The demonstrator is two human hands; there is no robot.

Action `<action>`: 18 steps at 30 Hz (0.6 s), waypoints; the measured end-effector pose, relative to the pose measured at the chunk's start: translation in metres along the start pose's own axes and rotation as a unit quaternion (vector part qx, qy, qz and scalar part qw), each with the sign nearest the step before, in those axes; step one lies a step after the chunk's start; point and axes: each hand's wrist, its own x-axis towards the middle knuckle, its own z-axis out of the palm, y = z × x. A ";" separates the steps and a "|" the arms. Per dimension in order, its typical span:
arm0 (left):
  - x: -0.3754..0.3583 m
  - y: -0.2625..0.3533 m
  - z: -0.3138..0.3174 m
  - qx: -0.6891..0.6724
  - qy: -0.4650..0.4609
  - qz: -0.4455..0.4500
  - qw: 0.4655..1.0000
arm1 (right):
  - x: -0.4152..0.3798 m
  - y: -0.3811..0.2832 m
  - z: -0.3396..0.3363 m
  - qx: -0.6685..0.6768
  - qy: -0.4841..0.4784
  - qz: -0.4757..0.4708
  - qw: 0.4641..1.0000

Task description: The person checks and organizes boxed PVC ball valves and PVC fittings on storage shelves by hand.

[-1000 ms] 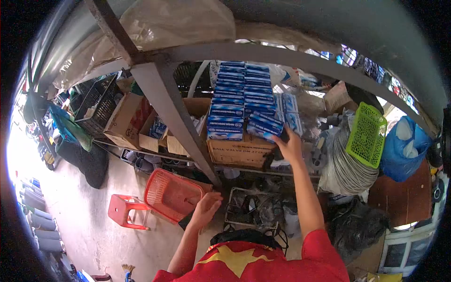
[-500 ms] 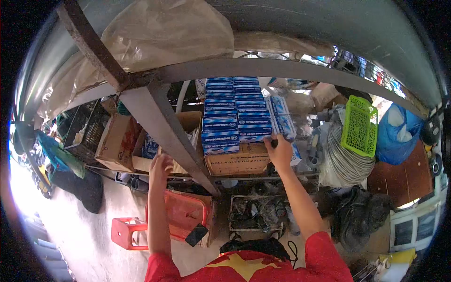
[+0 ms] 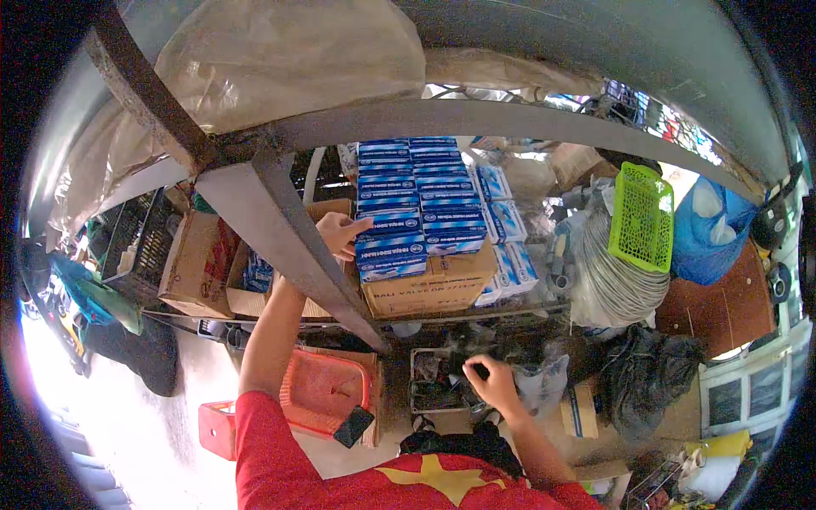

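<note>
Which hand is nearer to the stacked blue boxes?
Left: the left hand is at the left side of the boxes; the right hand is apart, lower in view.

Over the head camera I see blue-and-white boxes (image 3: pixel 455 225), printed with lettering, packed in two columns immediately right of my left hand (image 3: pixel 342 235). Its fingertips meet the nearest left-column box (image 3: pixel 393 248), which looks closed. Smaller boxes (image 3: pixel 507 223) lie beyond my right hand (image 3: pixel 491 382).
</note>
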 end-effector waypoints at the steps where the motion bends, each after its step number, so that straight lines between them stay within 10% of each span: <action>1: -0.003 -0.002 0.001 -0.034 0.003 0.003 0.999 | -0.014 0.008 0.001 -0.003 -0.002 0.015 1.000; 8: -0.018 -0.026 -0.005 -0.196 0.055 -0.006 0.979 | -0.050 0.027 0.004 0.003 0.041 0.056 0.998; 13: 0.003 -0.103 -0.031 -0.316 0.014 0.187 0.930 | -0.022 -0.008 0.009 0.059 -0.045 0.009 0.997; 18: -0.090 -0.105 -0.043 -0.408 0.126 0.186 0.885 | 0.039 -0.038 0.015 0.025 -0.056 -0.128 0.990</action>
